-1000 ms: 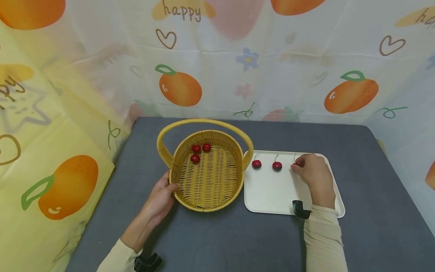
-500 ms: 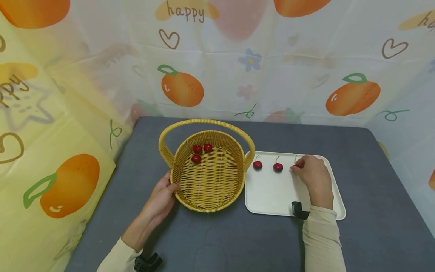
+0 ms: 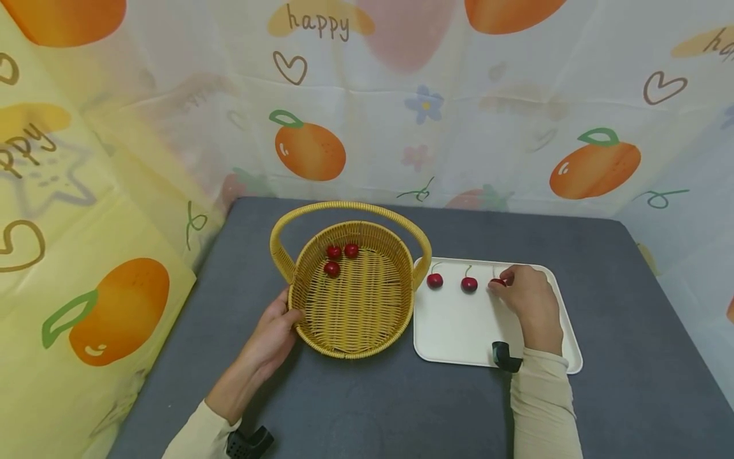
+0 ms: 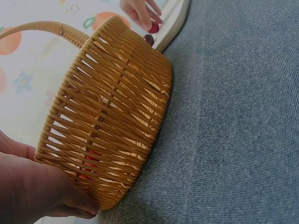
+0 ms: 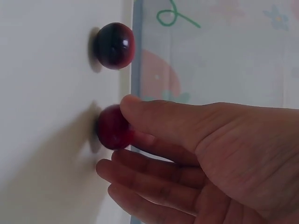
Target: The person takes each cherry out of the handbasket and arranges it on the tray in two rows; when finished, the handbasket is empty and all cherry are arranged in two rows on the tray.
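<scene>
My left hand point(image 3: 274, 335) grips the left rim of a yellow woven basket point(image 3: 352, 319), thumb over the edge. Inside it, three red cherries point(image 3: 332, 269) lie near the back left. To the right, at the back of a white tray point(image 3: 459, 331), my right hand point(image 3: 532, 299) pinches a cherry point(image 5: 113, 128) between thumb and index finger, the other fingers loosely bent below. This cherry is partly hidden by the hand in the head view. Two more stemmed cherries, a middle cherry point(image 3: 469, 284) and a left cherry point(image 3: 434, 280), sit in a row on the tray.
The basket's tall arched handle point(image 3: 350, 205) stands up over its back and right side, close to the tray's left edge. A grey cloth point(image 3: 401, 408) covers the table. A fruit-print curtain point(image 3: 367, 127) hangs behind and along both sides.
The head view has shifted slightly. The right hand stays at the same cherry, which shows a little more beside its fingertips. The left hand and the basket hold still.
</scene>
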`<action>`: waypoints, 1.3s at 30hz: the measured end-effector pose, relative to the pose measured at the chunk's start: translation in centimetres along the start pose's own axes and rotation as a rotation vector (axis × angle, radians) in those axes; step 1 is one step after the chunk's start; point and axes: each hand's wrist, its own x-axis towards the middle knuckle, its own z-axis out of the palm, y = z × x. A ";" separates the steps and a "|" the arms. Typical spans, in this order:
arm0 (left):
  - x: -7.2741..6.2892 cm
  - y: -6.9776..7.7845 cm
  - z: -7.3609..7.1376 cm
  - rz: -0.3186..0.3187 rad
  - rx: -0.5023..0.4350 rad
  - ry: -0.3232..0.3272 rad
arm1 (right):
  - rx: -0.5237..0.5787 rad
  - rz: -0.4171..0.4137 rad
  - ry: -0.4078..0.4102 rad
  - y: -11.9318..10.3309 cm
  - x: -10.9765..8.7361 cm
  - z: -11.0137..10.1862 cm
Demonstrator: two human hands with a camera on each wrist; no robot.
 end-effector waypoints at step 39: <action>0.0 -0.1 -0.1 0.018 -0.013 0.000 | 0.166 -0.531 0.345 -11.8 -9.4 -7.6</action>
